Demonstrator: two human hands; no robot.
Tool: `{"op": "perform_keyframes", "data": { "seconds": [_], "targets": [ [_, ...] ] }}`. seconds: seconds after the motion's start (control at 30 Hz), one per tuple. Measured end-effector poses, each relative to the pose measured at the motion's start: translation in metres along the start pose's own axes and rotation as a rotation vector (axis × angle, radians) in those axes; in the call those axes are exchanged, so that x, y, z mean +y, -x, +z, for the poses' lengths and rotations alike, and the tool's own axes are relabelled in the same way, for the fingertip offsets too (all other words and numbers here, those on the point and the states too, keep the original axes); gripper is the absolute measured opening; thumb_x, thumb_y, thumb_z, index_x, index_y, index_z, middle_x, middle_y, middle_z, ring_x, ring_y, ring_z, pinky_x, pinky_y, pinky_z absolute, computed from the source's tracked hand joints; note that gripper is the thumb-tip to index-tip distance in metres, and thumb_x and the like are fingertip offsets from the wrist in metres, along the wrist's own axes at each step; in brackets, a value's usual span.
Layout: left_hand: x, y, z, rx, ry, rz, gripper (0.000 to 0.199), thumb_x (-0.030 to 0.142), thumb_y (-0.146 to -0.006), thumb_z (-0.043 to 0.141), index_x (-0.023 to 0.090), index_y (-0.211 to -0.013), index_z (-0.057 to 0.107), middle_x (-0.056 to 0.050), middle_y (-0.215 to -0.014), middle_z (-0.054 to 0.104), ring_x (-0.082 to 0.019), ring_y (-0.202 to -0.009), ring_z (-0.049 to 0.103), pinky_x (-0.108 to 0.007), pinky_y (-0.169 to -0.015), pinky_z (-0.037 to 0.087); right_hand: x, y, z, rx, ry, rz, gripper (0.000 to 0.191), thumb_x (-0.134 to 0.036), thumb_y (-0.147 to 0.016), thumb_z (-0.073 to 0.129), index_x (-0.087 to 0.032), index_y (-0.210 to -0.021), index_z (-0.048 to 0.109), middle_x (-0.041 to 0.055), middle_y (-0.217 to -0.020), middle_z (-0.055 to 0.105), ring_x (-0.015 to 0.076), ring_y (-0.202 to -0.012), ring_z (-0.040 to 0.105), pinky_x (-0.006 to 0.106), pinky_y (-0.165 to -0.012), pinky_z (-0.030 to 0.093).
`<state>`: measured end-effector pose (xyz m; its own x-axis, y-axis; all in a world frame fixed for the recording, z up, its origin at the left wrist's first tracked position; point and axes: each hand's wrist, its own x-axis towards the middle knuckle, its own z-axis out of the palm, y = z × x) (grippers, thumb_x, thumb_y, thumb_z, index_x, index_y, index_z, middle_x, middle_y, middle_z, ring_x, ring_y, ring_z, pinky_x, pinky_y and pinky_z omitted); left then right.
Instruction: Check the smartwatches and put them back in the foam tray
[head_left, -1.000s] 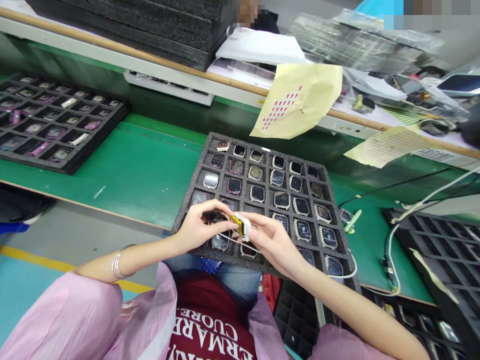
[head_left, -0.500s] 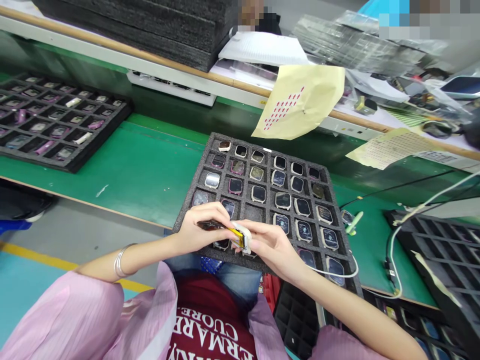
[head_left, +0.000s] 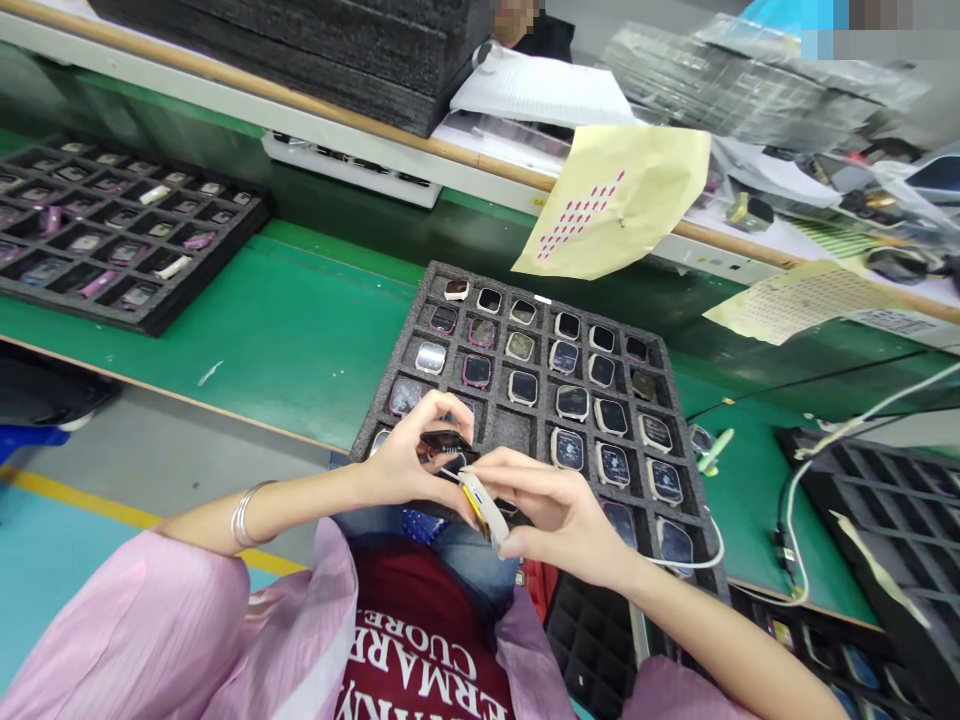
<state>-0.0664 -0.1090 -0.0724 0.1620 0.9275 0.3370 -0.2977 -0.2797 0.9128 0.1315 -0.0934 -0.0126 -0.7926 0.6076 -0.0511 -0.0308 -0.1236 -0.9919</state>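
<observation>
**Over the near half of the tray (head_left: 401, 355), a screen (head_left: 446, 441) and a case (head_left: 482, 503) held close together**

Left of the tray, a side tray (head_left: 214, 275) rests on the green table (head_left: 330, 335). Above the near half of the tray, left of its middle, the left hand (head_left: 422, 455) is curled, with the dark screen gripped between thumb and fingers and only a small gap left around it. The screen's long axis seems to run left to right, tipped slightly down at the right.

Just right of it, above the same half, is the pale case, standing on edge. Its long axis slants from far left to near right, its slotted side up and its yellow edge (head_left: 472, 503) turned left and down. The left thumb lies close against it; whether the parts are joined or touching is hard to tell.

The right hand (head_left: 559, 505) pinches the case, fingers along its upper side, thumb at its near end. At the tray's near right corner, a white cable (head_left: 694, 565) loops over.

The step in hand looks like handling the two parts against each other. Any next move would call for keeping them close and turning the case gently, in case something links them.
</observation>
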Motion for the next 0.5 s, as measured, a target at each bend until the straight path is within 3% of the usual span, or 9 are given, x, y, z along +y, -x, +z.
{"op": "perform_keyframes", "data": {
  "seconds": [0.13, 0.23, 0.4, 0.5],
  "targets": [
    [0.0, 0.001, 0.0, -0.043, 0.014, -0.056, 0.069, 0.031, -0.042, 0.094, 0.019, -0.097, 0.053, -0.003, -0.094, 0.054, -0.017, -0.084, 0.056, -0.022, -0.067, 0.045, -0.002, 0.001, 0.0, -0.012, 0.111, -0.096, 0.044, -0.026, -0.076, 0.08, -0.024, -0.118, 0.068, 0.0088, -0.102, 0.062, 0.02, -0.097, 0.06, 0.034, -0.086, 0.052],
    [0.003, 0.0, 0.002, -0.043, 0.019, -0.091, 0.063, 0.035, -0.047, 0.092, 0.018, -0.095, 0.054, -0.003, -0.091, 0.054, -0.016, -0.081, 0.056, -0.022, -0.062, 0.043, 0.001, 0.0, 0.0, 0.0, 0.045, -0.107, 0.045, -0.024, -0.078, 0.078, -0.026, -0.122, 0.065, 0.0079, -0.105, 0.061, 0.0184, -0.094, 0.062, 0.033, -0.086, 0.053],
    [0.009, -0.008, 0.007, 0.057, -0.039, -0.203, 0.057, 0.037, -0.059, 0.087, 0.018, -0.099, 0.051, -0.001, -0.087, 0.054, -0.013, -0.073, 0.053, -0.02, -0.057, 0.04, 0.015, -0.006, 0.004, 0.122, -0.268, 0.046, 0.038, -0.034, -0.077, 0.078, -0.02, -0.112, 0.071, 0.0076, -0.101, 0.064, 0.017, -0.085, 0.064, 0.032, -0.082, 0.054],
    [0.011, -0.015, 0.008, 0.086, -0.015, -0.408, 0.058, 0.039, -0.066, 0.081, 0.019, -0.107, 0.044, 0.002, -0.081, 0.053, -0.008, -0.058, 0.05, -0.019, -0.049, 0.038, 0.023, -0.012, 0.006, 0.213, -0.544, 0.129, 0.028, -0.04, -0.082, 0.073, -0.018, -0.1, 0.073, 0.0062, -0.091, 0.068, 0.0154, -0.078, 0.064, 0.03, -0.078, 0.054]
  ]
}}
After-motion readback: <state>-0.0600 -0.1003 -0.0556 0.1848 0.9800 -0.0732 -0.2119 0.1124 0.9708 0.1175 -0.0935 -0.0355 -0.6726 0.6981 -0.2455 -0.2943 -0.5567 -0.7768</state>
